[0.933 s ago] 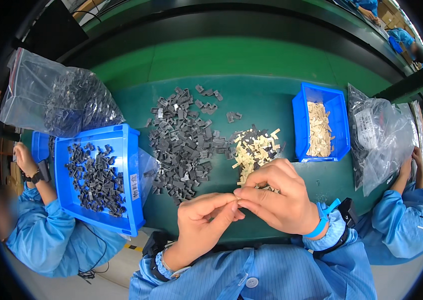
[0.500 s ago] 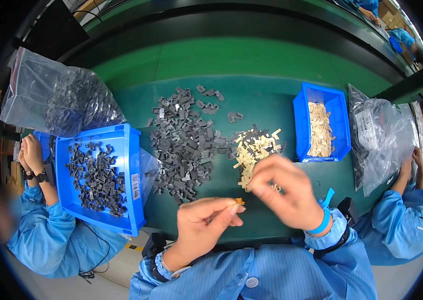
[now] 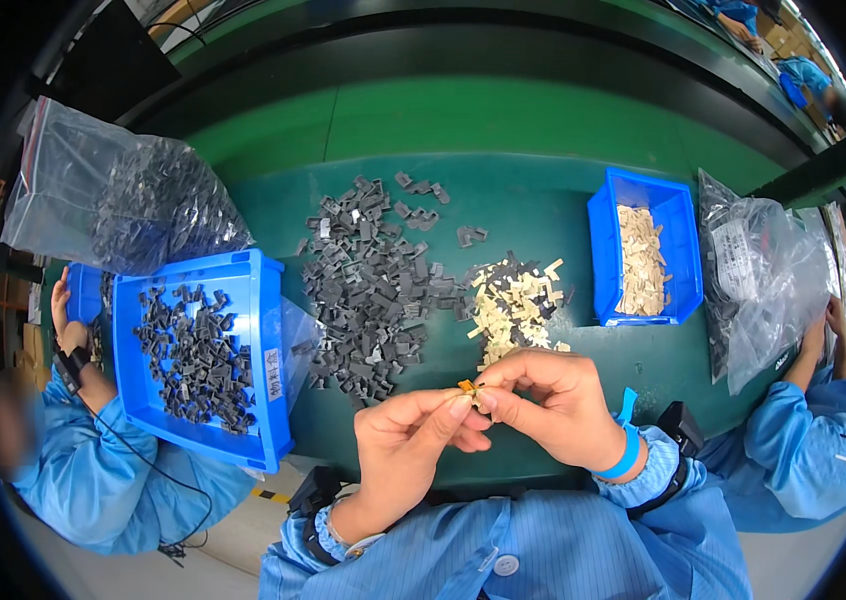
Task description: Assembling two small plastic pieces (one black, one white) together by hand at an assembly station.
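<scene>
Just in front of my body, both hands meet fingertip to fingertip. My left hand (image 3: pixel 401 440) pinches a small orange piece (image 3: pixel 466 386) between thumb and forefinger, its top showing above the fingertips. Thumb and forefinger of my right hand (image 3: pixel 565 412) close right beside that piece; a tiny dark tip shows there, but what these fingers hold is too small to name. Beyond the right hand lies a heap of small cream plastic pieces (image 3: pixel 505 310) mixed with some black ones. To its left spreads a larger heap of dark grey plastic pieces (image 3: pixel 368 290).
A blue bin (image 3: pixel 278 400) with black pieces stands at left, below a clear bag (image 3: pixel 168 200) of dark parts. At right are a smaller blue bin (image 3: pixel 683 240) with cream pieces and a clear plastic bag (image 3: pixel 768 270). Co-workers sit at left (image 3: pixel 93 470) and right (image 3: pixel 813 440).
My right hand has come down and left from near the cream heap to the orange piece, its fingers now pinched beside my left fingertips. The left co-worker's hands have moved apart.
</scene>
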